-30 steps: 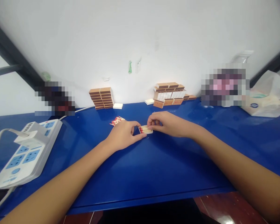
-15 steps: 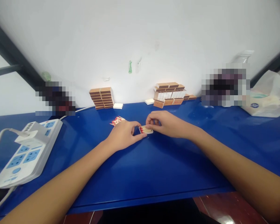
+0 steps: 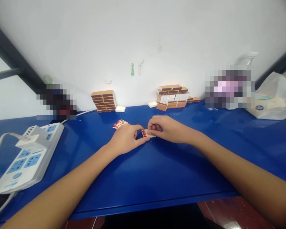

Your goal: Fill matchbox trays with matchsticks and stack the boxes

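Note:
A small white matchbox tray [image 3: 153, 136] lies on the blue table with red-headed matches [image 3: 144, 132] in it. My left hand [image 3: 125, 137] grips the tray's left end between thumb and index finger. Over the tray's right part, my right hand [image 3: 163, 128] is closed, thumb and curled fingers touching the matches; whether a match is pinched there is hidden. A loose pile of matches [image 3: 119, 123] lies on the table just behind my left hand, partly covered by it.
Stacked matchboxes [image 3: 103, 101] stand against the wall, with another group of matchboxes [image 3: 172, 97] farther right. Between them lie two white trays, one left [image 3: 120, 109] and one right [image 3: 152, 104]. A power strip [image 3: 33, 159] occupies the left; a tissue pack [image 3: 267, 108] sits at right.
My right hand has shifted slightly left and down, so its fingers cover more of the tray and matches. My left hand keeps its hold.

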Motion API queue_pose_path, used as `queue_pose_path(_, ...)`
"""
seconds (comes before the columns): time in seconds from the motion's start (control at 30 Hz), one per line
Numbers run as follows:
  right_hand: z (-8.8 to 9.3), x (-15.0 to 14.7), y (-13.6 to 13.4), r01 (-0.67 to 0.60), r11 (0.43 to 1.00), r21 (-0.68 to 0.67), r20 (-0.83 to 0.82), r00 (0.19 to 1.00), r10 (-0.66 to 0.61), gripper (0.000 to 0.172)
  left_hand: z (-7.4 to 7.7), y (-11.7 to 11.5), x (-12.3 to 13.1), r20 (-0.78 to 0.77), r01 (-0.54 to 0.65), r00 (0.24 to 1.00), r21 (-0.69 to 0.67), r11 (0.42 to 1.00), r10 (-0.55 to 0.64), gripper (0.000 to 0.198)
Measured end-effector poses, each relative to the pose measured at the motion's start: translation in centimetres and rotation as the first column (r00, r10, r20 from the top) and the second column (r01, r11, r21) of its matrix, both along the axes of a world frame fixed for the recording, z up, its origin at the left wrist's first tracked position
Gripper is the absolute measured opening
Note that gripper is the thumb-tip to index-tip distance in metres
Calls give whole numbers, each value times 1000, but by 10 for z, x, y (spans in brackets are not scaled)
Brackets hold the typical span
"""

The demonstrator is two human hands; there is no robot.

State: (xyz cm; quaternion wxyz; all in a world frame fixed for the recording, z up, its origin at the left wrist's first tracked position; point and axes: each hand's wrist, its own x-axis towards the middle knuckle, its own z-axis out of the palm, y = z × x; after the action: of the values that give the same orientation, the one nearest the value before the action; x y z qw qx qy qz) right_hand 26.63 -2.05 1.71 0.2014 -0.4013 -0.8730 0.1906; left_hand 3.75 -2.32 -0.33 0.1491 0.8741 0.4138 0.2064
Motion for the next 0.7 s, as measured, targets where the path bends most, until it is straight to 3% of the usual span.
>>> queue_pose_path(0.2, 7, 14, 9, 89, 996, 11, -40, 995, -89, 16, 2, -1, 0, -12, -11, 1000, -17, 1000, 11, 36)
queue_pose_path(0.33, 11, 42, 30, 325, 941, 99, -185, 935, -304, 20, 4, -2, 0, -22, -25, 999, -41, 999, 24, 39)
queue_pose_path(0.4, 11, 64, 45, 556, 815, 162, -318, 812, -490, 18, 5, -2, 1, -33, -32, 999, -48, 998, 30, 40)
queue_pose_path(0.47, 9, 90, 60, 774, 608, 176, -424, 617, -663, 18, 6, -2, 1, -42, -32, 999, -57, 998, 30, 40)
queue_pose_path(0.53, 5, 115, 72, 899, 423, 111, -414, 429, -803, 20, 6, -2, 1, -47, -33, 998, -60, 998, 30, 39)
queue_pose_path(0.7, -13, 153, 87, 959, 282, 42, -322, 280, -904, 12, 6, -3, 1, -42, -29, 999, -54, 998, 26, 40)
